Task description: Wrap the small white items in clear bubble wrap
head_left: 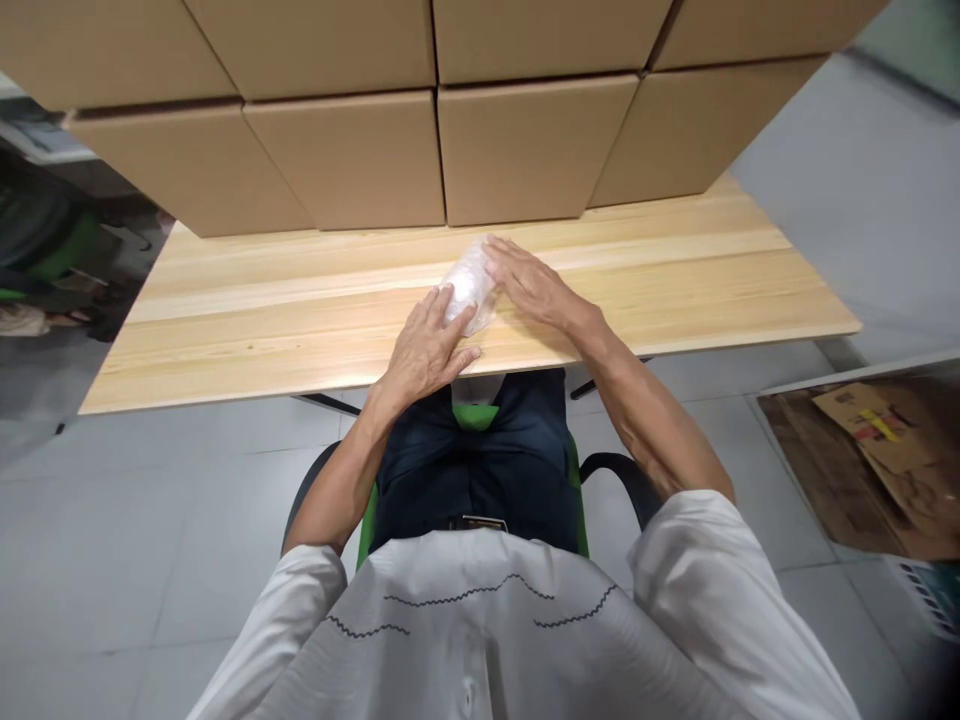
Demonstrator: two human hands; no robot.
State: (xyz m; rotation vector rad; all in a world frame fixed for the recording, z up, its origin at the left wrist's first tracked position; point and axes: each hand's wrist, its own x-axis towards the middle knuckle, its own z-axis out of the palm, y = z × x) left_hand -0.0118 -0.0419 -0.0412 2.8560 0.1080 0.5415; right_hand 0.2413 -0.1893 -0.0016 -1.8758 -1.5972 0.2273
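Note:
A small bundle in clear bubble wrap [471, 284] lies slantwise on the light wooden table, and what is inside it cannot be made out. My left hand [429, 345] rests against its near left side, fingers stretched out and the thumb apart from them. From the right, my right hand [529, 284] lies with straight fingers on the bundle's far right part. Both palms face down, and neither hand is wrapped round the bundle.
Brown cardboard boxes [345, 160] are stacked along the back of the wooden table [675, 290]. Below right, flattened cardboard [877, 430] lies in a low container on the tiled floor. My chair's black armrest [622, 475] sits beside me. Dark, blurred things stand at far left.

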